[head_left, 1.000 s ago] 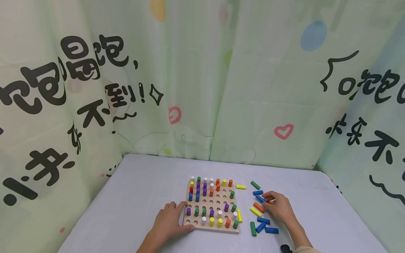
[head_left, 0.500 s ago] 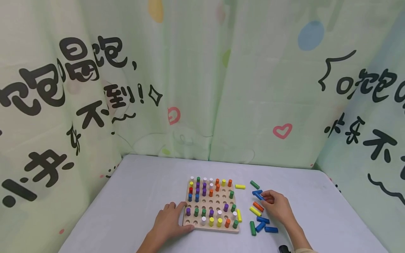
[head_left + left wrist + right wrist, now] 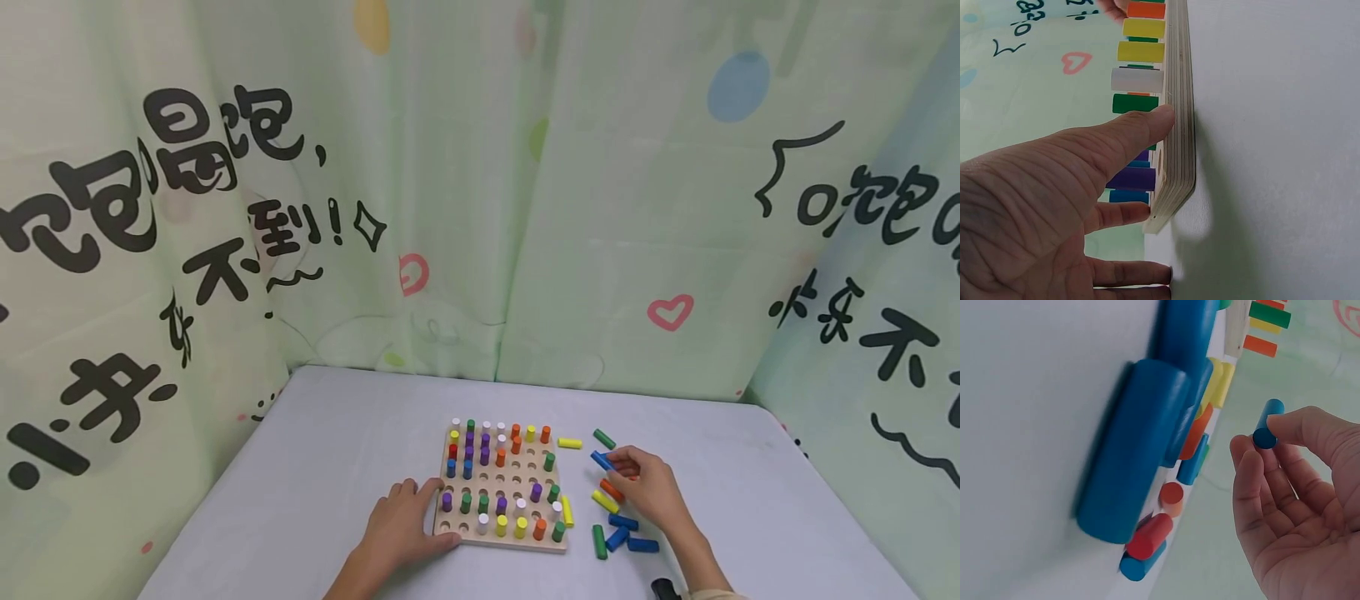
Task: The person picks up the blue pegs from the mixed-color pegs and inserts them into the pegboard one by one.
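My left hand rests at the near left corner of a wooden peg board. Its straight thumb presses the board's edge in the left wrist view, with the other fingers extended along the side. Standing in the board's holes are coloured pegs, among them a purple one and a green one. My right hand pinches a blue peg between thumb and fingers, off the table, right of the board. Below it lie an orange peg and a yellow peg.
Several more loose pegs lie right of the board, including a blue one, a green one and another green one. Yellow pegs lie close by the board's right edge. A patterned curtain hangs behind the white table.
My right hand has lifted the blue peg from the loose ones and moved slightly left with it. My left hand stays at the board's corner.
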The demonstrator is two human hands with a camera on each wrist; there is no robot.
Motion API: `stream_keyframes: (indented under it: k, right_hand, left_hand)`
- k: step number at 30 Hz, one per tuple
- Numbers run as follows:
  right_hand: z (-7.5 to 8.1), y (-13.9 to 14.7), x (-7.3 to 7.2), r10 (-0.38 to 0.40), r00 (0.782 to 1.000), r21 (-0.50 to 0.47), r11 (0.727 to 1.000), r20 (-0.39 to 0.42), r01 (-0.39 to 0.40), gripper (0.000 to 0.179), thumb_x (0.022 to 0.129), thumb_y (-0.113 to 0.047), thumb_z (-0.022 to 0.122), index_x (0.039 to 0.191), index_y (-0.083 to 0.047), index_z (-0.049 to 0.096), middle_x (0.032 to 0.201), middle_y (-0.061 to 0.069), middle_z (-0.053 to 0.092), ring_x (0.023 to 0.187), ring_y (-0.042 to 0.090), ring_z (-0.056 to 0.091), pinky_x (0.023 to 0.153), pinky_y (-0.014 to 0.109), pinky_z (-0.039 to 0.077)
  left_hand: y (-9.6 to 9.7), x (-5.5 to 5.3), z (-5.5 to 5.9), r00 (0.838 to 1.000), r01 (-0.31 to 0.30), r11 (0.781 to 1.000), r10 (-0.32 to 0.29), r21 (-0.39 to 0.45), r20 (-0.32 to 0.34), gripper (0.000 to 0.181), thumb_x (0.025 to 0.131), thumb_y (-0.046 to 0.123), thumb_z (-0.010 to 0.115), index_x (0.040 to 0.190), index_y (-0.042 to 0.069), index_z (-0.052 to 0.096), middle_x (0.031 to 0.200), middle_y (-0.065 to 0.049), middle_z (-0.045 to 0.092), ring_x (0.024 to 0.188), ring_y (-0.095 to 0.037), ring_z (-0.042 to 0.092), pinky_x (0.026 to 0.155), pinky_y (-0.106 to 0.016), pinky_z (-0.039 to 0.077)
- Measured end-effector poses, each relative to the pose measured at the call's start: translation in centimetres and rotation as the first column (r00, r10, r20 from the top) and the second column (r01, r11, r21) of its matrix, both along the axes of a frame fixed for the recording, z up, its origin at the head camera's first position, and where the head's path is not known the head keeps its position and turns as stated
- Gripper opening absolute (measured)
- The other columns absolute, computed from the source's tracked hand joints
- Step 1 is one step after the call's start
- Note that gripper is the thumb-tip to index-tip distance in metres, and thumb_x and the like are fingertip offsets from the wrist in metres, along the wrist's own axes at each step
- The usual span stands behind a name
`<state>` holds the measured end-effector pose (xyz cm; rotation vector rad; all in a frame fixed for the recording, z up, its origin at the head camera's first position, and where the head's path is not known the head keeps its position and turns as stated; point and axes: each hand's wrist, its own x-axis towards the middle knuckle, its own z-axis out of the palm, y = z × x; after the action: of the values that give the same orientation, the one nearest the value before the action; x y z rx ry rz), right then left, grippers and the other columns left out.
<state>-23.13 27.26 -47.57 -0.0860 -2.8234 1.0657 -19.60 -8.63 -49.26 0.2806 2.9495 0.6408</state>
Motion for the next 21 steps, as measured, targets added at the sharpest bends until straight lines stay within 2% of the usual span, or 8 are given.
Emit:
stream_keyframes:
  k: [7,13,21]
  right_hand:
    - [0.4,-0.9,0.1,0.018,1.0,-0.036,0.999,-0.008,-0.018,0.024,0.091,-0.001,0.072,0.114,0.002,0.068,0.1,0.009,0.071,0.092,0.024,0.068,0.081,0.04,0.06]
    - [0.6,-2.1,0.5,0.021,1.0,-0.068,0.997,-0.012,-0.022,0.025,0.09,0.0,0.072,0.115,0.001,0.068,0.102,0.01,0.072,0.094,0.025,0.068,0.079,0.037,0.061]
    - [1.0,-3.6,1.0,0.052,0.998,-0.048,0.997,-0.041,-0.054,0.022,0.091,-0.002,0.073,0.113,0.0,0.07,0.102,0.007,0.072,0.095,0.024,0.068,0.082,0.041,0.059]
  left_hand:
    - [0.1,-0.1,0.0,1.0,-0.002,1.0,0.002,0.001,0.003,0.078,0.074,0.056,0.085,0.132,0.011,0.062,0.115,-0.02,0.062,0.104,-0.036,0.057,0.095,-0.061,0.05]
    - [0.1,-0.1,-0.2,1.0,0.001,1.0,-0.001,0.0,0.0,0.079,0.073,0.057,0.085,0.133,0.01,0.062,0.117,-0.021,0.062,0.106,-0.038,0.058,0.095,-0.062,0.05]
    - [0.1,-0.2,-0.3,1.0,-0.003,1.0,0.003,0.0,-0.001,0.08,0.073,0.057,0.085,0.133,0.01,0.062,0.118,-0.022,0.062,0.108,-0.04,0.058,0.096,-0.063,0.049]
